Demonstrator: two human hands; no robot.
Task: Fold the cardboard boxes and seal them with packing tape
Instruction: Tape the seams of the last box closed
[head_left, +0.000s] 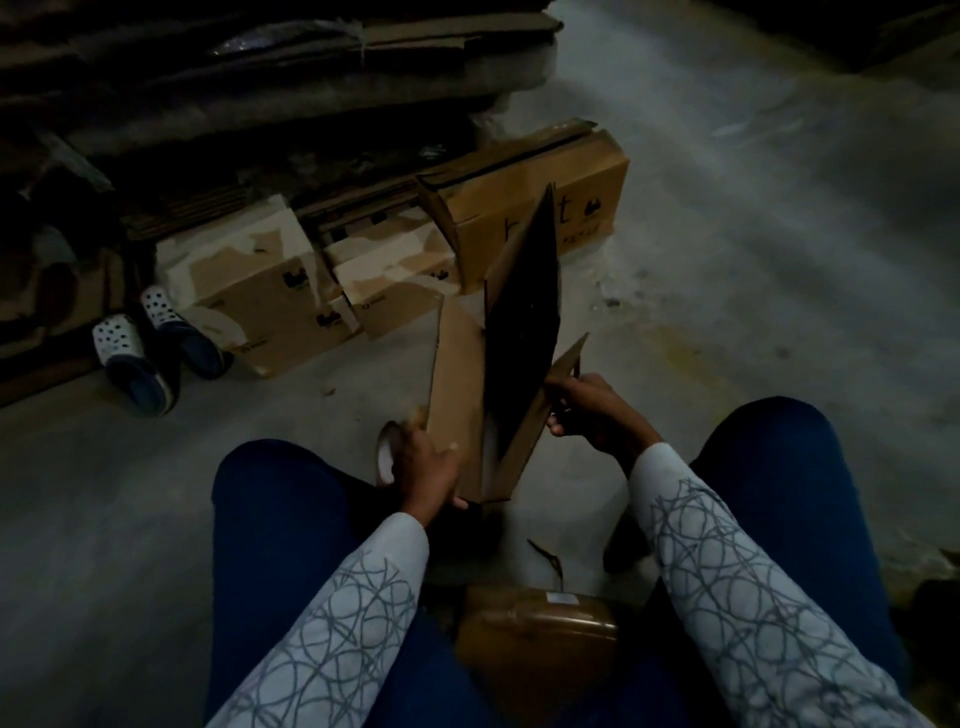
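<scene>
From the head view, we judge the main risk to be the half-folded cardboard box (457, 395) springing back flat. It stands on end on the floor (727, 260), between the knees, with its walls skewed rather than square and a dark opening still gaping. If either grip slackens, the panels could collapse or the box could tip away from us. The side flap (569, 361) on the box's right could also crease off its score line if it is pulled at an angle. The packing tape roll (385, 454) sits just left of the box, against the left hand (426, 467). The light is dim, and we cannot tell whether the roll is hooked on that hand or standing free; if free, it could roll off.

The left hand's fingers (447, 457) are curled round the box's lower left wall, gripping it. The right hand (592, 410) is at the box's right edge, and its fingers (558, 387) are drawn together, pinching the side flap. Beyond the box, taped boxes (260, 301) lie on the floor.
</scene>
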